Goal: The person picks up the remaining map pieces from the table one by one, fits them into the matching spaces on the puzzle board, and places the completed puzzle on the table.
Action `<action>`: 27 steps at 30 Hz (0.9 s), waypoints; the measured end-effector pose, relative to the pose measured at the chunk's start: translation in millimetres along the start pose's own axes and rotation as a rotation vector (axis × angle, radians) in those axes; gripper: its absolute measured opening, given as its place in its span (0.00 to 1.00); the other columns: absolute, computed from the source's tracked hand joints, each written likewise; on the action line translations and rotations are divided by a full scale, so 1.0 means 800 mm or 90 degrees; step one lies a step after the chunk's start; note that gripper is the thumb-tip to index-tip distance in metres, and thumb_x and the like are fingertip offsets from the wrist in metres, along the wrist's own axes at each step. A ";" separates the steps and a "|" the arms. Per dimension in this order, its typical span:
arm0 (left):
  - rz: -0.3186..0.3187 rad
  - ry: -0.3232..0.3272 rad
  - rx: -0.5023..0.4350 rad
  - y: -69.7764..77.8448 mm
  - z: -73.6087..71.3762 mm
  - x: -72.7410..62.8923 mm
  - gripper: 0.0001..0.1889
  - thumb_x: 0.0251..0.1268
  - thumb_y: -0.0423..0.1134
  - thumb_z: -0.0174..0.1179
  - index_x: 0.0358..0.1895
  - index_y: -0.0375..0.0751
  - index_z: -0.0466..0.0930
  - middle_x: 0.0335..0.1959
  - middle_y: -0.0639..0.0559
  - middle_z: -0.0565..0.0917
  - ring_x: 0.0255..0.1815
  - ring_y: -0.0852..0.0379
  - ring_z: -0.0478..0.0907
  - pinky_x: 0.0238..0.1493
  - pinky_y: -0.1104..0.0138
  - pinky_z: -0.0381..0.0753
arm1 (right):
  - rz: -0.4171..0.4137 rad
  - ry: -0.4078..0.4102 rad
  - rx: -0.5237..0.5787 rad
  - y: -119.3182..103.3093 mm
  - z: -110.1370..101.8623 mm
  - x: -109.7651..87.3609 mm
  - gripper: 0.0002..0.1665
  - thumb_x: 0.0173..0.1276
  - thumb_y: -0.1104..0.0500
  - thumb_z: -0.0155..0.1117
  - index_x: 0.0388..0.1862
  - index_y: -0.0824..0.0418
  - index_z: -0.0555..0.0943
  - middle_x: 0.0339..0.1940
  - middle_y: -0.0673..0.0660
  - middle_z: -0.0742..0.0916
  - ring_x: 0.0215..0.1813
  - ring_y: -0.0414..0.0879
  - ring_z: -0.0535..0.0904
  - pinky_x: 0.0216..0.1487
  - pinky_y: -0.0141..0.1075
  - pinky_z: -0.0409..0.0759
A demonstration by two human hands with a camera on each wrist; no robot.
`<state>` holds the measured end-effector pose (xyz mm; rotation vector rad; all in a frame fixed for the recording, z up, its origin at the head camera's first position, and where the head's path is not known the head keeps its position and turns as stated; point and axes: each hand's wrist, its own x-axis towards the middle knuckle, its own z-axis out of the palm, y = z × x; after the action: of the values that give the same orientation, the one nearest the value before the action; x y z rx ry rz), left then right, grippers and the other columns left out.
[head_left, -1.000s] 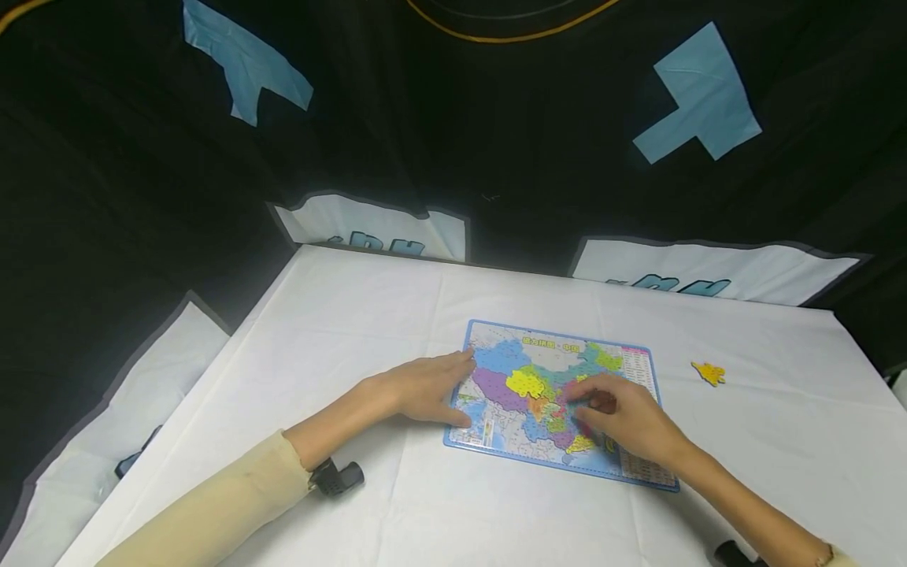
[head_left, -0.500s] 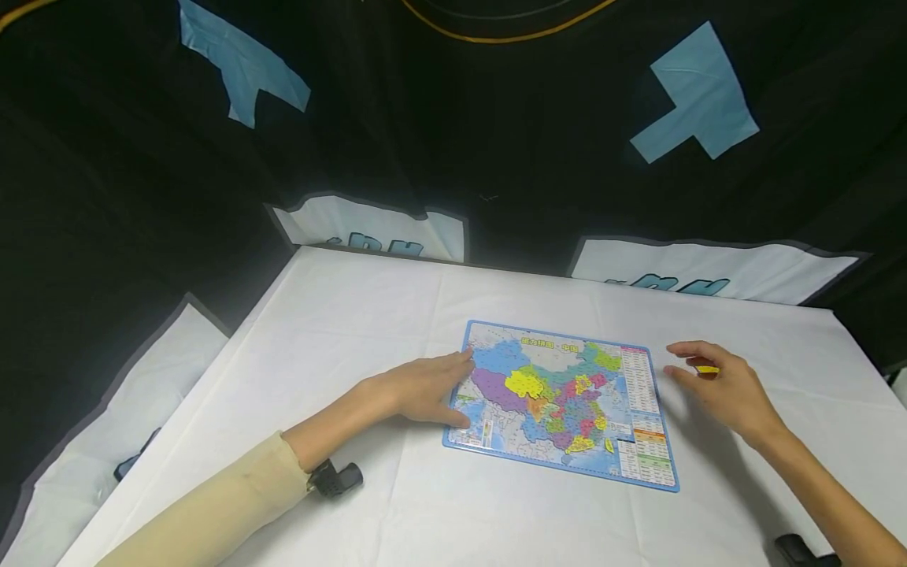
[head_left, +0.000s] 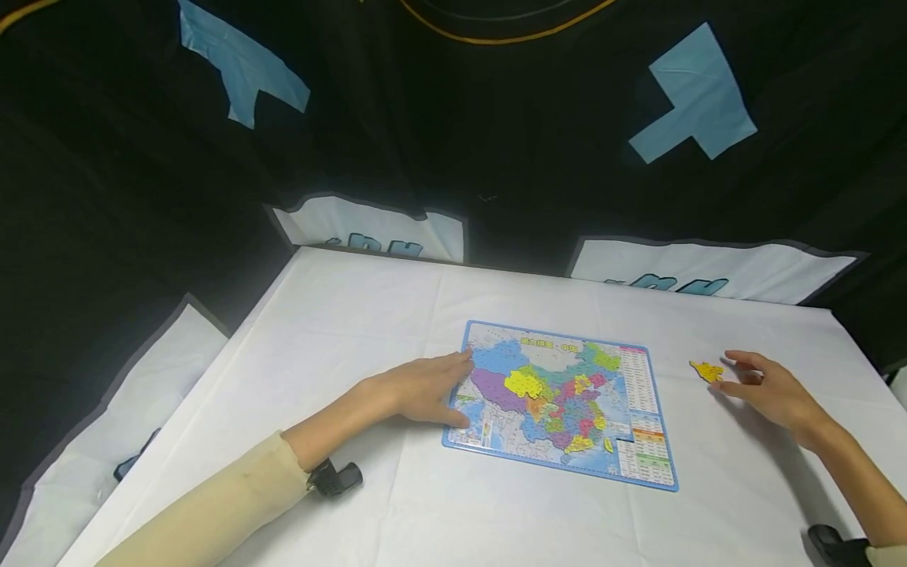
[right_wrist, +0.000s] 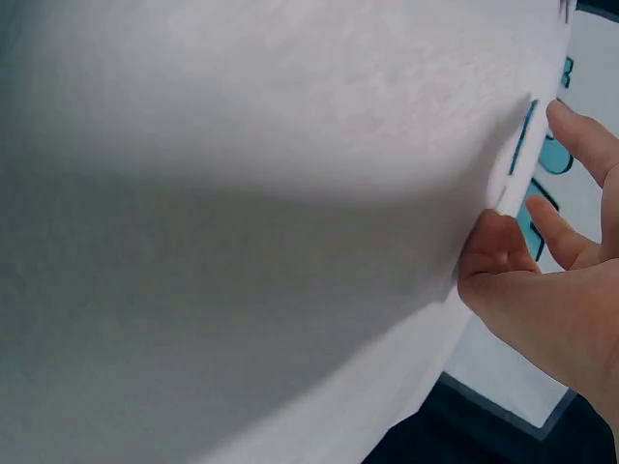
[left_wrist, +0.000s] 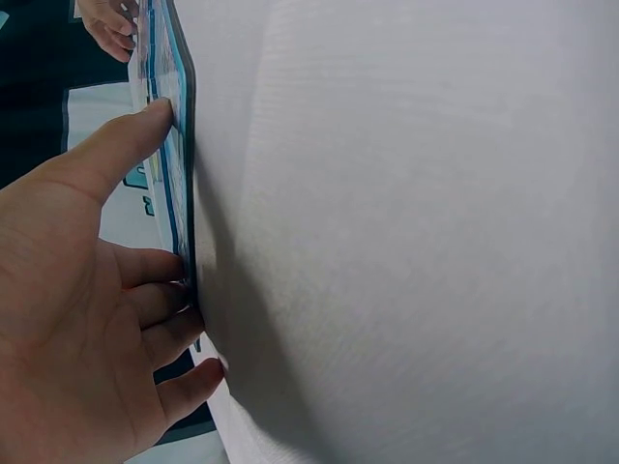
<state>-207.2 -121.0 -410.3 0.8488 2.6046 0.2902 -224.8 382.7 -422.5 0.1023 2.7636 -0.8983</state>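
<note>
A map puzzle board with a blue rim and many-coloured regions lies flat on the white table. My left hand rests on its left edge, fingers stretched out and thumb apart. In the left wrist view, the left hand touches the board's edge with thumb and fingertips. A small yellow puzzle piece lies on the cloth to the right of the board. Just right of that piece is my right hand, its thumb tip very near it and its fingers loosely bent. Whether the thumb touches the piece is unclear.
White cloth covers the table. Black curtain with blue tape patches hangs behind the far edge. A black wrist camera sits on the left wrist and another camera on the right.
My right hand has gone from the middle of the board to the right, across the yellow piece and just past it. The left hand and board have stayed put.
</note>
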 end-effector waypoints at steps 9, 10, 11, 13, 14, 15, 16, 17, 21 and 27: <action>-0.005 -0.003 0.001 -0.001 0.000 0.002 0.47 0.64 0.61 0.63 0.78 0.37 0.57 0.81 0.45 0.50 0.80 0.52 0.48 0.76 0.60 0.52 | -0.013 -0.014 0.000 0.011 -0.002 0.014 0.42 0.72 0.48 0.64 0.71 0.75 0.64 0.70 0.84 0.59 0.66 0.80 0.55 0.58 0.76 0.61; -0.006 -0.002 0.000 -0.001 0.000 0.002 0.47 0.64 0.61 0.63 0.78 0.37 0.57 0.81 0.45 0.50 0.79 0.52 0.48 0.76 0.60 0.52 | -0.014 -0.014 -0.001 0.012 -0.002 0.015 0.40 0.72 0.50 0.64 0.71 0.75 0.65 0.70 0.84 0.60 0.66 0.79 0.56 0.58 0.75 0.61; -0.007 -0.001 -0.001 -0.001 0.001 0.002 0.47 0.64 0.61 0.63 0.78 0.37 0.57 0.81 0.45 0.50 0.79 0.52 0.49 0.76 0.60 0.52 | -0.014 -0.014 -0.006 0.012 -0.001 0.016 0.39 0.71 0.51 0.64 0.70 0.75 0.66 0.69 0.83 0.61 0.65 0.79 0.56 0.59 0.75 0.61; -0.008 -0.001 -0.001 -0.001 0.001 0.002 0.47 0.64 0.61 0.63 0.78 0.37 0.58 0.81 0.45 0.51 0.79 0.52 0.49 0.76 0.59 0.53 | -0.016 -0.006 -0.014 0.013 0.000 0.017 0.37 0.71 0.53 0.65 0.68 0.76 0.68 0.68 0.83 0.62 0.63 0.78 0.58 0.58 0.73 0.64; -0.008 0.000 -0.002 -0.001 0.001 0.002 0.47 0.63 0.61 0.63 0.78 0.37 0.58 0.81 0.45 0.51 0.79 0.52 0.49 0.76 0.59 0.53 | -0.018 0.000 -0.022 0.013 0.001 0.016 0.36 0.70 0.53 0.66 0.67 0.76 0.69 0.67 0.83 0.63 0.61 0.78 0.60 0.57 0.72 0.66; -0.008 0.000 -0.001 -0.001 0.001 0.001 0.47 0.64 0.62 0.63 0.78 0.37 0.58 0.81 0.45 0.51 0.79 0.52 0.49 0.76 0.59 0.53 | -0.021 0.008 -0.032 0.013 0.002 0.016 0.35 0.70 0.54 0.66 0.66 0.76 0.70 0.66 0.83 0.64 0.60 0.77 0.61 0.56 0.71 0.68; -0.007 0.000 -0.001 -0.001 0.001 0.002 0.47 0.64 0.61 0.63 0.78 0.37 0.58 0.80 0.45 0.51 0.79 0.52 0.49 0.76 0.59 0.53 | -0.026 0.015 -0.042 0.013 0.002 0.014 0.34 0.69 0.55 0.66 0.65 0.76 0.71 0.64 0.82 0.66 0.58 0.76 0.63 0.55 0.69 0.71; -0.006 0.000 -0.001 -0.001 0.002 0.002 0.47 0.64 0.61 0.63 0.78 0.37 0.58 0.80 0.45 0.51 0.79 0.52 0.49 0.76 0.59 0.53 | -0.032 0.021 -0.051 0.013 0.002 0.013 0.33 0.69 0.55 0.67 0.64 0.76 0.72 0.63 0.82 0.67 0.57 0.75 0.64 0.53 0.68 0.72; -0.006 -0.002 -0.001 -0.001 0.002 0.002 0.47 0.64 0.61 0.63 0.78 0.37 0.58 0.80 0.45 0.51 0.79 0.52 0.49 0.76 0.59 0.53 | -0.058 0.048 -0.091 0.009 0.004 0.007 0.29 0.67 0.57 0.69 0.59 0.76 0.76 0.58 0.81 0.73 0.52 0.72 0.70 0.50 0.63 0.78; -0.004 -0.001 -0.002 -0.002 0.002 0.002 0.47 0.64 0.61 0.63 0.78 0.37 0.57 0.80 0.45 0.51 0.79 0.52 0.49 0.76 0.58 0.53 | -0.083 0.088 -0.116 -0.002 0.010 0.000 0.26 0.64 0.59 0.72 0.53 0.77 0.78 0.51 0.79 0.79 0.46 0.67 0.74 0.43 0.54 0.82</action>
<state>-208.5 -120.7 -413.0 0.8387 2.6042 0.2906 -223.6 377.1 -427.7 -0.0502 2.9956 -0.6869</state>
